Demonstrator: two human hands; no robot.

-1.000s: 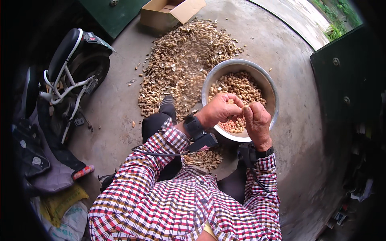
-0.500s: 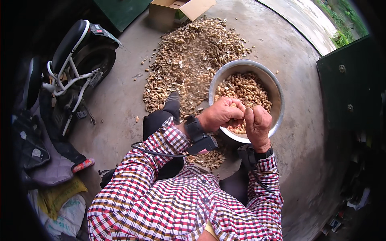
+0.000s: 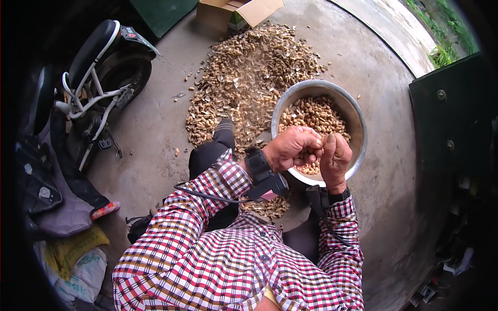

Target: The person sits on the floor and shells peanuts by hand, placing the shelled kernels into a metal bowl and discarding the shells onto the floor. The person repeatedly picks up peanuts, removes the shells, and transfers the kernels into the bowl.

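Observation:
Above a wide metal basin (image 3: 358, 129) of unshelled peanuts (image 3: 314, 111) and reddish kernels, my left hand (image 3: 293, 147) and my right hand (image 3: 334, 158) meet with fingertips pinched around what looks like a small peanut, mostly hidden by the fingers. A broad pile of peanuts and broken shells (image 3: 244, 67) lies on the concrete floor just left of the basin. A smaller heap of shells (image 3: 262, 207) lies between my legs, under my left wrist.
An open cardboard box (image 3: 259, 11) stands behind the pile. A scooter (image 3: 88, 62) with draped clothing is at left, above sacks (image 3: 78, 249). Dark green doors (image 3: 443, 114) flank the opening to pavement and plants. My sock-covered foot (image 3: 224, 132) touches the pile's edge.
Both hands have moved slightly right in the view and stay pinched together, with the left fingers shifting a little. The surroundings have shifted right and slightly up, then slightly down in places.

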